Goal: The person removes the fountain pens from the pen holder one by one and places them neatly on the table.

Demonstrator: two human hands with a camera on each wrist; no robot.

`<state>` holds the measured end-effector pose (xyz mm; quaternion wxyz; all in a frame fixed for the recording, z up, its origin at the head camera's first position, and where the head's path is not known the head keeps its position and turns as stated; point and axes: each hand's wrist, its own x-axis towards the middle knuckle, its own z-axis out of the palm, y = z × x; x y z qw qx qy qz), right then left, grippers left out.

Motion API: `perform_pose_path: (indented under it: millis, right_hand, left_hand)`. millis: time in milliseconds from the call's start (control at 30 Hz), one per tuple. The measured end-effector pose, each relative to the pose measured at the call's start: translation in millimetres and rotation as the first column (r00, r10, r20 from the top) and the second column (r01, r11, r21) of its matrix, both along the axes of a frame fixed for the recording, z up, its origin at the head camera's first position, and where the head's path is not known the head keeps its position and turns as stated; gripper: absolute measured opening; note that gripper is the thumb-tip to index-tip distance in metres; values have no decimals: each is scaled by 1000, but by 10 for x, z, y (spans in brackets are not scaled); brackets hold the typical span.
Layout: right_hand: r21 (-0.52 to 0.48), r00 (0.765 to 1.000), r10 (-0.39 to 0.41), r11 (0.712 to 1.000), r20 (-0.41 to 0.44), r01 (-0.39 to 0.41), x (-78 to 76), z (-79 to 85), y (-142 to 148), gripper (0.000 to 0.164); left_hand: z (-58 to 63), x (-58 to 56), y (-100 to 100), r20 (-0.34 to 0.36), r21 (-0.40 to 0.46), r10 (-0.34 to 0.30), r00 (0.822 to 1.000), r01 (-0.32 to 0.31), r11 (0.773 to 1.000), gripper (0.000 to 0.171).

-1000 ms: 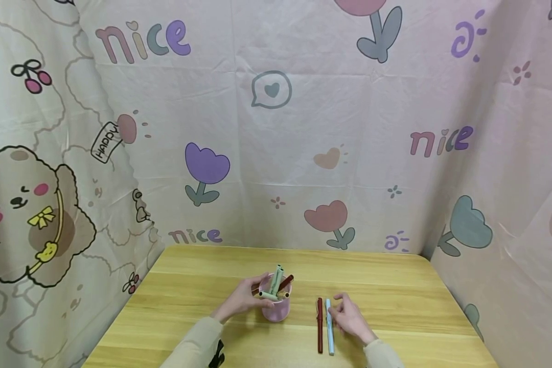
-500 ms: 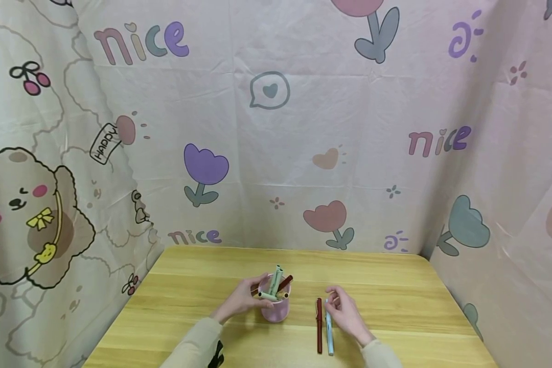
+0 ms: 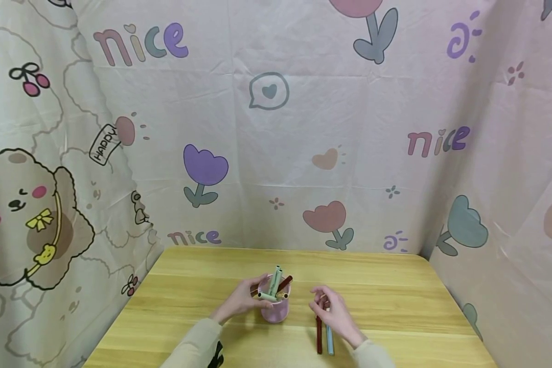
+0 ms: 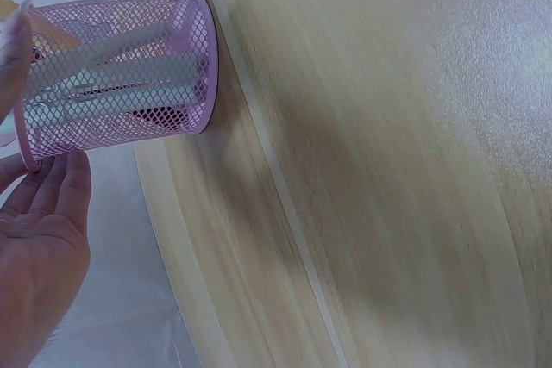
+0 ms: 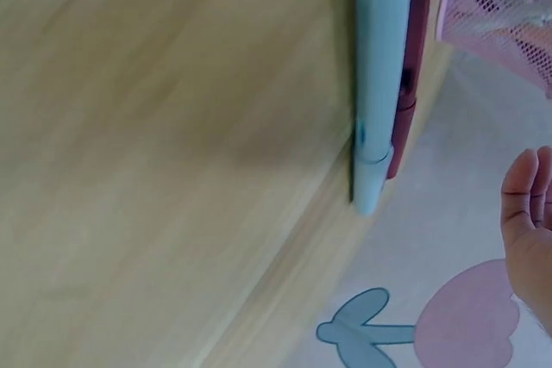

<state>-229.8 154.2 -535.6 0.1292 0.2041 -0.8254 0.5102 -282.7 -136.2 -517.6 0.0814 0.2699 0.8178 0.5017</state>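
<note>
A pink mesh pen holder (image 3: 276, 314) stands upright on the table, with several pens leaning in it: pale green pens (image 3: 275, 282) and a dark red pen (image 3: 285, 282). My left hand (image 3: 240, 300) grips it near the rim, thumb on one side and fingers on the other. In the left wrist view, the green pens show through the mesh. To its right, a dark red pen (image 3: 319, 340) and a light blue pen (image 5: 382, 84) lie side by side. Over their far ends hovers my right hand (image 3: 333, 311), fingers loosely bent and holding nothing, hiding part of both pens.
The wooden table (image 3: 377, 278) ends at a patterned cloth backdrop (image 3: 267, 153), which also hangs on the left and right. Its front runs out of the head view. A small black patch (image 3: 217, 355) shows beside the left sleeve.
My right hand has moved left from beside the light blue pen to over both pens' far ends. The left hand and pen holder have stayed in place.
</note>
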Motion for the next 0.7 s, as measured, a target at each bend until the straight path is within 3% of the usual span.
perform_pose_path:
  millis: [700]
  right_hand:
    - [30,995,94,995,-39,-93,-80,56,-378,35]
  left_hand:
    - [30,20,3,-13,4,-10,1000,10,1000,90]
